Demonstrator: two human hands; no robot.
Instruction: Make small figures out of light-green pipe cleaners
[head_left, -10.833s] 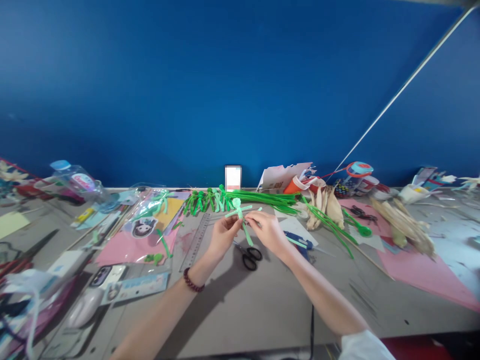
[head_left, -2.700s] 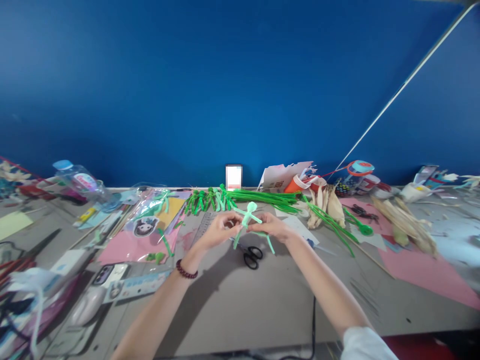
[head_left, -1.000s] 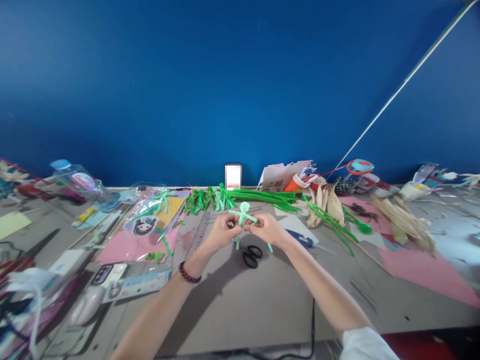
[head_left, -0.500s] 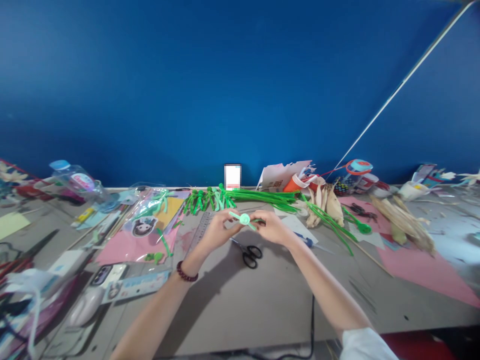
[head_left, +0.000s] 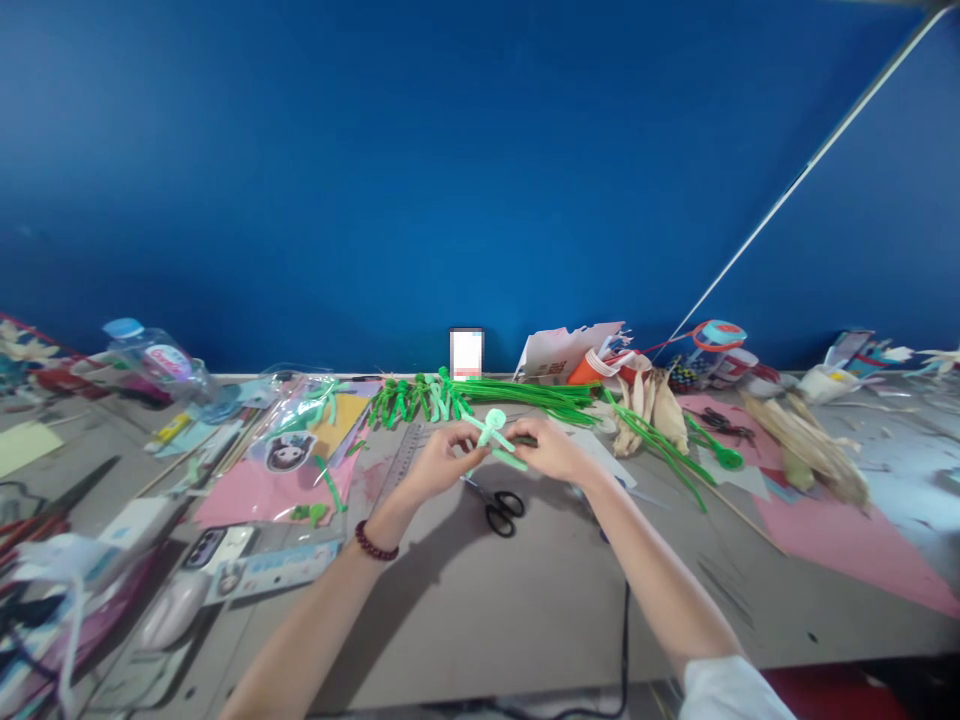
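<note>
Between my hands is a pale green pipe-cleaner figure (head_left: 493, 425) with a coiled round head and thin limbs sticking out. My left hand (head_left: 446, 458) pinches it from the left side, thumb and fingers closed. From the right, my right hand (head_left: 546, 452) has its fingers closed on the figure's other side. Black-handled scissors (head_left: 501, 508) lie on the table just below the hands. Behind them, several finished green pipe-cleaner figures (head_left: 409, 398) stand in a row beside a bundle of green pipe cleaners (head_left: 532, 393).
A ruler (head_left: 401, 462) lies left of my hands, near a plastic bag on pink paper (head_left: 232, 490). A bottle (head_left: 154, 355) leans at the far left. Dried husks (head_left: 664, 415) and an orange cup (head_left: 589, 367) sit at the right. A blue wall (head_left: 450, 180) rises behind.
The figure has been turned and raised slightly between my hands, so more of its limbs show below the coiled head. My hands have hardly shifted.
</note>
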